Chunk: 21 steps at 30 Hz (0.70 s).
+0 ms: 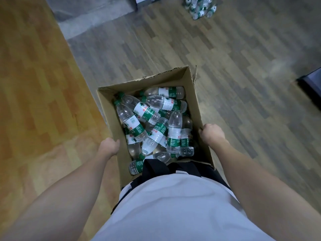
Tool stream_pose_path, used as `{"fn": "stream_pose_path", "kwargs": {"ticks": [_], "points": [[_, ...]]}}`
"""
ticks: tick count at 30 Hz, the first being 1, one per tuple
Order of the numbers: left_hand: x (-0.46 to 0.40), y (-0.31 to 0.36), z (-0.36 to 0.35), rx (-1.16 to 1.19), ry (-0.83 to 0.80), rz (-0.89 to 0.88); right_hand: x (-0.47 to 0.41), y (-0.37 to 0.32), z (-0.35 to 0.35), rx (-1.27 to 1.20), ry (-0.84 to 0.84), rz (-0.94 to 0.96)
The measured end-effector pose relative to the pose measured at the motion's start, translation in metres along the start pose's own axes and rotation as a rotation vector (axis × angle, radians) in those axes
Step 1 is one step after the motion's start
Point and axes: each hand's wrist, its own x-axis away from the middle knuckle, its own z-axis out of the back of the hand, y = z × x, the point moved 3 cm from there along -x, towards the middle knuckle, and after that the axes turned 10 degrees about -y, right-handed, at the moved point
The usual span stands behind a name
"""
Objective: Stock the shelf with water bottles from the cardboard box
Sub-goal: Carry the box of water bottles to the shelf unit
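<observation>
Item 1, nearest: our white shirt (173, 206) and a dark strap (152, 166), the latter overlapping the near rim of the box.

Item 2: left hand (109, 146), closed on the box's left wall at the rim, thumb over the edge. Right hand (211, 133), closed likewise on the right wall. Fingers on the outer faces were hidden from us.

Item 3: box (192, 94), open-topped cardboard, far flap torn ragged, held between both hands against our body. We judged it carried clear of the floor, though its underside was out of sight.

Item 4: bottles (173, 131), inside the box, a loose heap lying crosswise on one another; clear plastic, green caps, green-and-white labels. Exact count not possible; roughly a dozen showed.

Item 5: floor (243, 66), grey planks beyond the box, orange-brown planks to its left.

Item 6, farthest: spare bottles (201, 7), a small cluster on the floor well beyond the box, toward the far right.

Shelf: not in view.

Step in hand, as we judged it: carrying the full box toward the shelf; no bottle stocked from this load yet. Next move called for setting the box down level near the shelf, then freeing one hand to lift a top bottle.
</observation>
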Motion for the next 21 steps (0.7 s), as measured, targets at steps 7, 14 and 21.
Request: {"fn": "stream_pose_path", "kwargs": {"ticks": [7,14,21], "points": [[-0.031,0.065,0.044,-0.062,-0.033,0.056,-0.082,-0.002,0.055,-0.038,-0.050,0.039],[-0.053,0.166,0.101,-0.159,-0.045,0.110,-0.154,0.015,0.125,-0.082,-0.134,0.022],[-0.087,0.267,0.163,-0.180,0.023,0.032,-0.209,0.043,0.198,-0.119,-0.133,-0.032]]}}
